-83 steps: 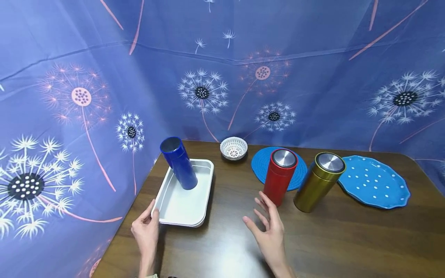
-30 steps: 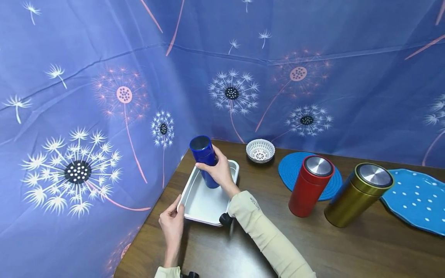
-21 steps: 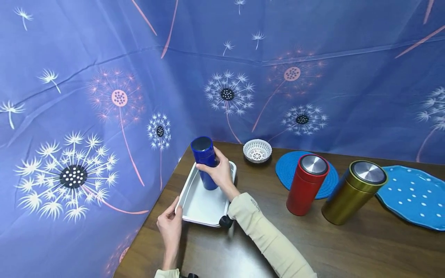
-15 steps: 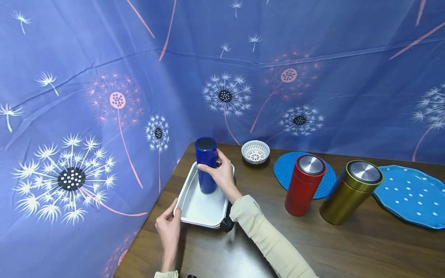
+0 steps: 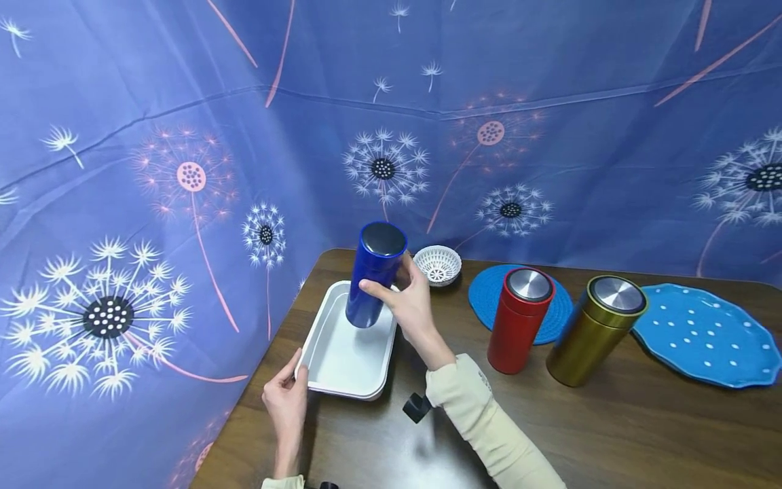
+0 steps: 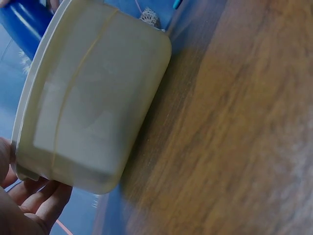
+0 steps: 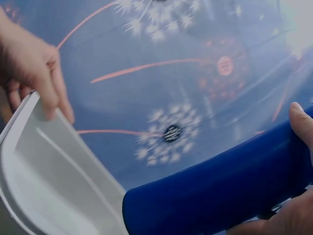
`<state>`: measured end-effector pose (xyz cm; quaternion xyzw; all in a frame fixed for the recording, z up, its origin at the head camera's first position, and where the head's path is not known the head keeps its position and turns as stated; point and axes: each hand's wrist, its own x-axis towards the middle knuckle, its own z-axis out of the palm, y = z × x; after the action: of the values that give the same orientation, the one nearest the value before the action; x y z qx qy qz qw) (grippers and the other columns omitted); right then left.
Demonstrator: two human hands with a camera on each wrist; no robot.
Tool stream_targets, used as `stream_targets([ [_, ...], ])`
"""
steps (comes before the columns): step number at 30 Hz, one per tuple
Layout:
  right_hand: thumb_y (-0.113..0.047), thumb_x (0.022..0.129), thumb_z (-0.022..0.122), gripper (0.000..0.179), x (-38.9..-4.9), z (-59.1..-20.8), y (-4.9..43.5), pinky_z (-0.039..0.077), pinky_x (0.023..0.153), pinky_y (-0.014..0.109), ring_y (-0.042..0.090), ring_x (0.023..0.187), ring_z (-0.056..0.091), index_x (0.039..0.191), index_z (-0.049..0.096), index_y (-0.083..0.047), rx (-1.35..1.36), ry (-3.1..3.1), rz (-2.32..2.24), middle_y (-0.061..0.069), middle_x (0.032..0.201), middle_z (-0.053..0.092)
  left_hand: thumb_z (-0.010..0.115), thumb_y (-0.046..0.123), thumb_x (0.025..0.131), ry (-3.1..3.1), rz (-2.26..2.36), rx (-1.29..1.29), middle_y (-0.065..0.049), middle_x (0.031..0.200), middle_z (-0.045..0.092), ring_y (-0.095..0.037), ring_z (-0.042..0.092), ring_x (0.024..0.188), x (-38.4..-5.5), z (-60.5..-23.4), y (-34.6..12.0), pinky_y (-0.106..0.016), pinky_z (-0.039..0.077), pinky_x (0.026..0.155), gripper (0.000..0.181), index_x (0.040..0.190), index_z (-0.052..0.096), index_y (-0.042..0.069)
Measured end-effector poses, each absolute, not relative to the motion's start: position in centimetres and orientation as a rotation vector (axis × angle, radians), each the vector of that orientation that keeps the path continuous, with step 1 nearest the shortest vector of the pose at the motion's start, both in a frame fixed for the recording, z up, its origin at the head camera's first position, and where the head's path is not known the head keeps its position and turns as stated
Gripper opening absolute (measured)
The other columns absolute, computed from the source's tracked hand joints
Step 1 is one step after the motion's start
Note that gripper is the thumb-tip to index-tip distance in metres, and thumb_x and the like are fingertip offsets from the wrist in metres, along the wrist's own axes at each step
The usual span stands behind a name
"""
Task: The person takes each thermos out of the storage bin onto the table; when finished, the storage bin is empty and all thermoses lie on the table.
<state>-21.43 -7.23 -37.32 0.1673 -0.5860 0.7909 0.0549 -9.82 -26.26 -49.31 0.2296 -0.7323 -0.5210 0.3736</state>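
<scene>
My right hand (image 5: 418, 309) grips a blue thermos (image 5: 365, 304) with a dark lid, thumb across its front and fingers behind. The thermos is held raised over the white tray (image 5: 342, 367), tilted slightly. In the right wrist view the thermos (image 7: 210, 188) shows its base end close over the tray's inside (image 7: 54, 181). My left hand (image 5: 287, 401) pinches the tray's near left corner between thumb and fingers. From the left wrist view, the tray's outer wall (image 6: 98, 98) stands on the table, with fingers (image 6: 54, 203) curled under its rim.
A red thermos (image 5: 519, 322) stands in front of a round blue woven mat (image 5: 482, 292), a gold thermos (image 5: 589, 333) beside it. A blue dotted plate (image 5: 709, 339) lies at right. Behind the tray sits a small white openwork bowl (image 5: 438, 265). Patterned cloth (image 5: 342, 61) hangs around the table.
My right hand came from near the red thermos to the blue one, took hold of it and lifted it off the tray. The left hand kept its hold on the tray corner.
</scene>
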Motion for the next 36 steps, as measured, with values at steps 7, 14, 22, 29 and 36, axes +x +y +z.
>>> stream_targets([
  [7, 0.002, 0.073, 0.081, 0.064, -19.3, -35.4, -4.3, 0.049, 0.095, 0.039, 0.025, 0.109, 0.063, 0.131, 0.056, -0.006, 0.547, -1.685, 2.356, 0.014, 0.122, 0.065, 0.062, -0.007, 0.083, -1.863, -1.361, 0.561, -0.024, 0.109, 0.067, 0.009, 0.060, 0.082, -9.8, -49.0, -26.5, -0.006, 0.046, 0.065, 0.029, 0.110, 0.072, -0.001],
  [14, 0.004, 0.072, 0.083, 0.069, -18.4, -35.5, -2.0, 0.053, 0.089, 0.033, 0.020, 0.107, 0.065, 0.133, 0.057, -0.013, 0.531, -1.745, 2.209, 0.009, 0.120, 0.067, 0.062, -0.005, 0.083, -1.891, -1.306, 0.582, -0.020, 0.106, 0.069, 0.012, 0.059, 0.078, -9.8, -48.9, -26.9, -0.004, 0.045, 0.064, 0.029, 0.110, 0.073, 0.001],
  [22, -0.005, 0.071, 0.086, 0.068, -18.2, -36.9, -0.4, 0.050, 0.095, 0.039, 0.020, 0.111, 0.062, 0.132, 0.058, -0.018, 0.418, -1.827, 2.129, 0.005, 0.122, 0.065, 0.062, -0.004, 0.085, -1.915, -1.298, 0.597, -0.016, 0.109, 0.070, 0.018, 0.055, 0.087, -9.9, -49.0, -26.9, -0.003, 0.044, 0.069, 0.029, 0.111, 0.073, 0.003],
  [29, -0.010, 0.069, 0.088, 0.076, -18.2, -38.7, 0.3, 0.045, 0.101, 0.041, 0.021, 0.118, 0.058, 0.137, 0.055, -0.016, 0.242, -1.893, 2.119, 0.006, 0.128, 0.063, 0.062, -0.003, 0.086, -1.914, -1.321, 0.606, -0.021, 0.109, 0.068, 0.018, 0.055, 0.085, -9.8, -49.2, -26.8, -0.003, 0.044, 0.068, 0.028, 0.112, 0.071, 0.000],
  [36, -0.012, 0.069, 0.089, 0.084, -18.3, -40.3, 1.0, 0.045, 0.101, 0.042, 0.025, 0.119, 0.058, 0.143, 0.049, -0.012, 0.131, -1.939, 2.073, 0.010, 0.131, 0.062, 0.063, -0.002, 0.086, -1.906, -1.347, 0.586, -0.021, 0.110, 0.068, 0.017, 0.057, 0.083, -9.6, -48.9, -26.2, -0.004, 0.045, 0.067, 0.027, 0.112, 0.072, 0.002],
])
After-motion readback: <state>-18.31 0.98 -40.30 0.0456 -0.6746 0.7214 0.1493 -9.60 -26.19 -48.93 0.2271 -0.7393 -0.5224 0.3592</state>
